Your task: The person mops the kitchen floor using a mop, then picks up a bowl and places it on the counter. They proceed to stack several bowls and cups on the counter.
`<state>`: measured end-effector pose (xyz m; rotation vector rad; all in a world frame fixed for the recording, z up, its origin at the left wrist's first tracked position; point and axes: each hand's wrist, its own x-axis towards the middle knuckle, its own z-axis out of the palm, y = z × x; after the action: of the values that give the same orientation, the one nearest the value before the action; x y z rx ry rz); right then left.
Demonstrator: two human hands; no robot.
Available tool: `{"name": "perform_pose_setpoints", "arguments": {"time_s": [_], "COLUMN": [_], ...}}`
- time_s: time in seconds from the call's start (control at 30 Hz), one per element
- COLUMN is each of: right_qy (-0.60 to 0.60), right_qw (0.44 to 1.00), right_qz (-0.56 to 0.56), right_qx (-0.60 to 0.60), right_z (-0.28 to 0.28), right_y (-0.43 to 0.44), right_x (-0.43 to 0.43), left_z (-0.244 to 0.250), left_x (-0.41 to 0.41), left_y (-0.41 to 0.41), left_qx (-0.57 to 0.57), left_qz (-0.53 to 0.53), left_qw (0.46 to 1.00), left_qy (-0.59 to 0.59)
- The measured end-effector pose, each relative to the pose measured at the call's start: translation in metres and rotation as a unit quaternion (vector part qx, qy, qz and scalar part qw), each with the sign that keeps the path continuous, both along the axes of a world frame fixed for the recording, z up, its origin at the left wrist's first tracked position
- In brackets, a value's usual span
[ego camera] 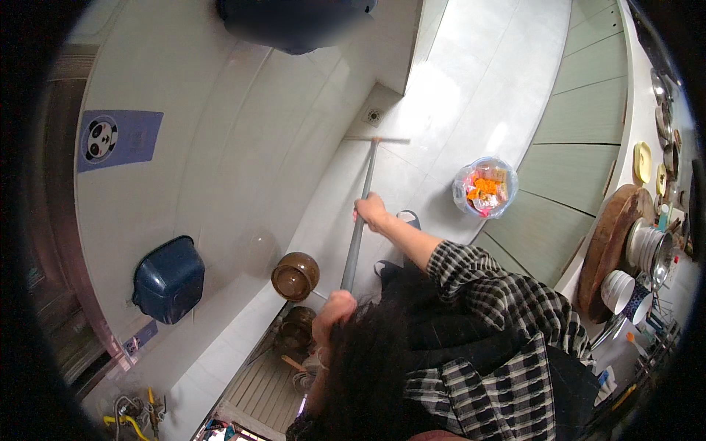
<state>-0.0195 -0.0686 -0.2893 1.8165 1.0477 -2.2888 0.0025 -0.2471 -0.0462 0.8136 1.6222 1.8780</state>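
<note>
My right hand [370, 210] is closed around the middle of a long grey pole. My left hand [335, 310] grips the same pole near its upper end. The pole belongs to a floor squeegee [359, 242], whose thin, wide head [391, 140] rests on the pale tiled floor. One end of that head is close to the wall's foot, just short of a square floor drain [373, 116]. Dark hair hides part of my left forearm.
A lined bin [462, 206] holding wrappers stands right of the squeegee, before green cabinets [576, 165]. Brown pots [296, 275] sit by the left wall, below a dark blue basin [171, 280]. Bowls [616, 292] and a round wooden board [598, 264] occupy the counter.
</note>
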Motion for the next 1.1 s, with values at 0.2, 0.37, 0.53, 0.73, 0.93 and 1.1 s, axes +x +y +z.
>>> {"name": "perform_pose_setpoints", "arguments": {"time_s": [0.2,0.37,0.53,0.73,0.93,1.1], "right_qy": [0.069,0.182,0.249,0.254,0.282,0.309], "right_qw": [0.997,0.921,0.855,0.894,0.938,0.947], "right_qz": [-0.022,-0.277,-0.365,-0.222,-0.074,-0.003], "right_qx": [0.017,-0.207,-0.271,-0.295,-0.189,-0.084], "right_z": [-0.021,0.040,0.053,0.250,0.430,0.492], "right_y": [0.056,0.031,0.029,0.056,-0.018,-0.059], "right_x": [0.000,0.013,0.039,0.186,0.301,0.327], "left_z": [-0.025,0.055,0.143,0.104,0.069,0.100], "left_x": [0.005,0.007,0.008,0.004,0.044,0.046], "left_y": [0.033,0.043,0.034,0.028,0.038,0.097], "left_qx": [-0.052,0.024,0.025,-0.050,-0.116,0.008], "left_qz": [0.009,0.097,-0.089,-0.227,-0.262,-0.199], "left_qw": [0.997,0.994,0.994,0.973,0.914,0.831], "left_qy": [0.063,0.049,0.065,-0.016,0.289,0.519]}}
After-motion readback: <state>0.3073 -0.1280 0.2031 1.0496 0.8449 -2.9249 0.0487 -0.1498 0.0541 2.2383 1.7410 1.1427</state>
